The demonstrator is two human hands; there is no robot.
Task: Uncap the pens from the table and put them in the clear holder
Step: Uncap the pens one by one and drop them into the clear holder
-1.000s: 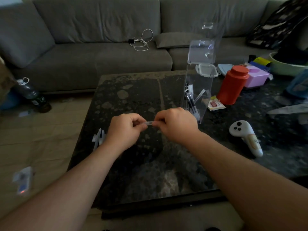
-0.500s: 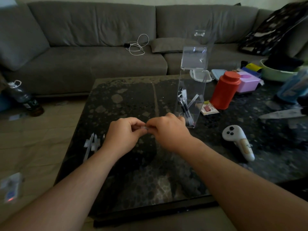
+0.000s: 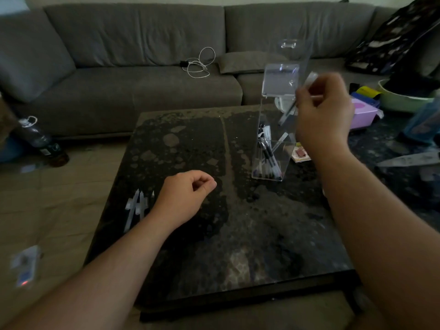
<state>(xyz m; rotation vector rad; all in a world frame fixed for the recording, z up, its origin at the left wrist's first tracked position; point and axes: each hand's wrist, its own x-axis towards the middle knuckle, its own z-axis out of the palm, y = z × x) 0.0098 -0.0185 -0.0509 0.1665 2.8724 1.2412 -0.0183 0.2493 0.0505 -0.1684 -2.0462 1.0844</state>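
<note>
Tall clear acrylic holder (image 3: 273,148) upright on dark speckled stone surface (image 3: 214,234), several black-and-white pens (image 3: 267,158) leaning inside. Right hand (image 3: 323,113) raised beside holder's upper part, grip pinching a slim uncapped pen (image 3: 291,108), motion-blurred, angled down toward holder. Left hand (image 3: 185,196) low, left of holder, grip loosely curled, cap not discernible. Remaining white capped pens (image 3: 135,208) further left, near surface edge.
</note>
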